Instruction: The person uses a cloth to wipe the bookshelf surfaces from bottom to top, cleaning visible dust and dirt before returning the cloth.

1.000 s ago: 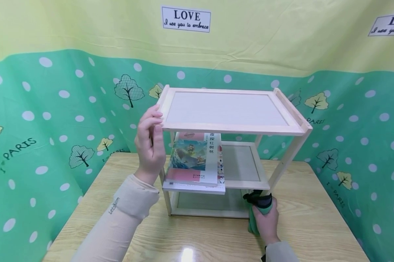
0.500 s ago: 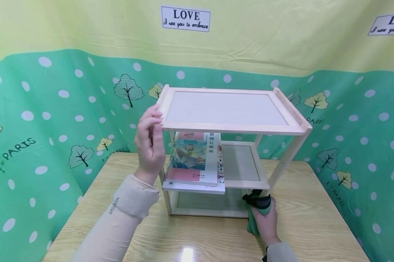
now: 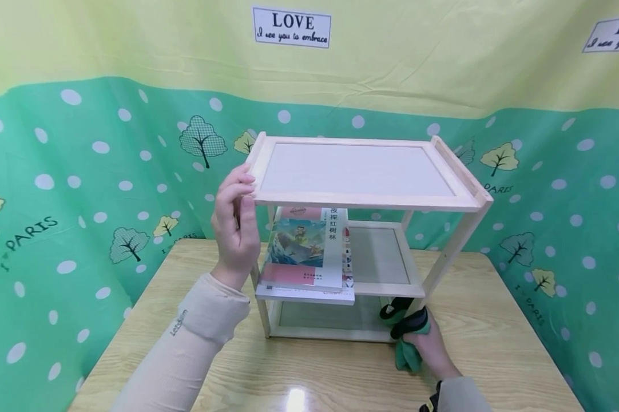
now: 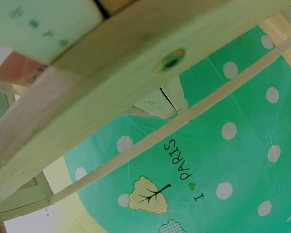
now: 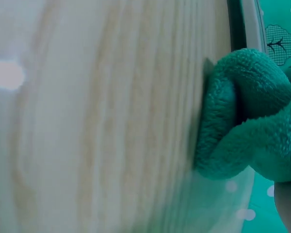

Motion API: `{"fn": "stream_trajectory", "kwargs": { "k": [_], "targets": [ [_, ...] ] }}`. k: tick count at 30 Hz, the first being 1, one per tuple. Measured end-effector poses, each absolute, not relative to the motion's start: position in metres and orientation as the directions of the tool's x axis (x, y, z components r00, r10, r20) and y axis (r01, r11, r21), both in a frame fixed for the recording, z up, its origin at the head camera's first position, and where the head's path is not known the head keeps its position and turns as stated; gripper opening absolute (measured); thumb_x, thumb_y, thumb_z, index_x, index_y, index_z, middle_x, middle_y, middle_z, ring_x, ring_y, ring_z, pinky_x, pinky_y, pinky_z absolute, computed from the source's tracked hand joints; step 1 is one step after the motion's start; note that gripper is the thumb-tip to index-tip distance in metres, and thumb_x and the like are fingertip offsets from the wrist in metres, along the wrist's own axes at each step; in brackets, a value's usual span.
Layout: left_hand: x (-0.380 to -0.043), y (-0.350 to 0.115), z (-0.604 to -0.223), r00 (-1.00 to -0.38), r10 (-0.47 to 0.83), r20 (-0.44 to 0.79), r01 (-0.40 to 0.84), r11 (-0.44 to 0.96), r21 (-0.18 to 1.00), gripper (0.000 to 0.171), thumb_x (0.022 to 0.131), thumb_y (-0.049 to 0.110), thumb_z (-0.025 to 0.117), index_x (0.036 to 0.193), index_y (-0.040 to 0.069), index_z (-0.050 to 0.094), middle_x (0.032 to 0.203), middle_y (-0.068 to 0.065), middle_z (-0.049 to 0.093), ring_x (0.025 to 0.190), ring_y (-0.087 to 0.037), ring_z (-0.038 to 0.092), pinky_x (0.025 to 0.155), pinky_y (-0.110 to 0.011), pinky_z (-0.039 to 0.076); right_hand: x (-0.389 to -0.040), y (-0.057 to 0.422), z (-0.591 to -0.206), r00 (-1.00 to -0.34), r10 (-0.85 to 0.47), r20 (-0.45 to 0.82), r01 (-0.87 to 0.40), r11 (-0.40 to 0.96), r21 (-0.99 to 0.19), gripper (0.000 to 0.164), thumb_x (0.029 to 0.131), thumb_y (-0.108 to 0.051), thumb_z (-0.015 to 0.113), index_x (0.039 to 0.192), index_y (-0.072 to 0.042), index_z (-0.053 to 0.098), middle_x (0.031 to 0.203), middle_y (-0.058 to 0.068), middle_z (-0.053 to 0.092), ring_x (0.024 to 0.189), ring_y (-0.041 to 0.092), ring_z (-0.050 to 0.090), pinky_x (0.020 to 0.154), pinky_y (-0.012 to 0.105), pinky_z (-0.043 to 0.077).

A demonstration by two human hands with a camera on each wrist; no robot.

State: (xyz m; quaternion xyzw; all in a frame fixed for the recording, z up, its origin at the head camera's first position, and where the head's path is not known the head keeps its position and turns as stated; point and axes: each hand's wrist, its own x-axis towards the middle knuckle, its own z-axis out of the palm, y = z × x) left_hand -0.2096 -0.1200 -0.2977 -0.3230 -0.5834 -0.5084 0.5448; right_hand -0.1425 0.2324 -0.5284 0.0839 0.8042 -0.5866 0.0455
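A pale wooden three-tier shelf (image 3: 358, 169) stands on the table. My left hand (image 3: 236, 229) grips the left side of its top tier near the front corner, fingers over the rail and thumb in front. Low at the front right leg, my right hand (image 3: 434, 346) holds a green cloth (image 3: 408, 356) with black edging, which is wrapped about the leg. In the right wrist view the fluffy cloth (image 5: 252, 116) lies bunched in folds, hiding most of the fingers. The left wrist view shows a wooden rail (image 4: 102, 87) of the shelf close up.
Books (image 3: 301, 252) lie stacked on the middle tier's left side, jutting past its front edge. A wood-grain table (image 3: 299, 372) bears the shelf. Behind and at both sides hangs a green and yellow curtain (image 3: 103, 200) with dots and trees.
My right hand has moved slightly to the right and turned with the cloth, whose folds around the leg have shifted. The left hand has stayed on the shelf.
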Motion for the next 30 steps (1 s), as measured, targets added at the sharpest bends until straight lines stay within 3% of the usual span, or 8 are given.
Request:
{"fn": "stream_trajectory", "kwargs": {
  "k": [11,15,19,26,30],
  "targets": [
    [-0.210,-0.122,-0.298,-0.192,-0.178,0.965,0.931,0.277,0.236,0.017,0.100,0.009,0.042,0.100,-0.008,0.048,0.107,-0.028,0.056,0.126,-0.036,0.054,0.113,-0.055,0.040,-0.149,0.233,-0.519,-0.979,0.066,-0.192,0.203,0.276,-0.940,0.072,0.067,0.011,0.059,0.136,-0.001,0.043,0.118,0.014,0.058,0.092,0.013,0.057,0.077,0.023,0.052],
    [-0.210,-0.120,-0.297,-0.188,-0.174,0.967,0.933,0.277,0.231,0.019,0.101,0.010,0.042,0.101,-0.007,0.048,0.107,-0.028,0.056,0.126,-0.036,0.054,0.113,-0.055,0.040,-0.151,0.237,-0.515,-0.982,0.045,-0.185,0.190,0.267,-0.945,0.077,0.062,0.011,0.057,0.137,0.001,0.043,0.116,0.013,0.059,0.092,0.015,0.057,0.077,0.024,0.051],
    [-0.211,-0.118,-0.297,-0.182,-0.169,0.969,0.935,0.276,0.224,0.021,0.102,0.013,0.042,0.101,-0.007,0.048,0.107,-0.028,0.056,0.127,-0.034,0.054,0.113,-0.055,0.041,-0.153,0.243,-0.510,-0.986,-0.013,-0.167,0.159,0.245,-0.956,0.081,0.058,0.010,0.055,0.138,0.003,0.042,0.109,0.008,0.059,0.088,0.015,0.057,0.075,0.024,0.050],
    [-0.211,-0.116,-0.298,-0.183,-0.167,0.969,0.934,0.280,0.224,0.016,0.099,0.007,0.041,0.101,-0.007,0.048,0.106,-0.028,0.055,0.127,-0.033,0.054,0.114,-0.056,0.040,-0.159,0.256,-0.499,-0.974,-0.158,-0.161,0.129,0.200,-0.971,0.067,0.056,0.011,0.052,0.122,0.009,0.048,0.092,-0.001,0.059,0.077,0.014,0.056,0.064,0.023,0.051],
    [-0.211,-0.117,-0.298,-0.182,-0.170,0.969,0.934,0.280,0.224,0.015,0.098,0.005,0.040,0.101,-0.007,0.048,0.106,-0.028,0.055,0.127,-0.033,0.054,0.114,-0.056,0.040,-0.163,0.260,-0.490,-0.967,-0.205,-0.155,0.121,0.168,-0.978,0.070,0.055,0.012,0.052,0.123,-0.002,0.053,0.094,-0.004,0.062,0.080,0.015,0.056,0.069,0.024,0.050]
  ]
}}
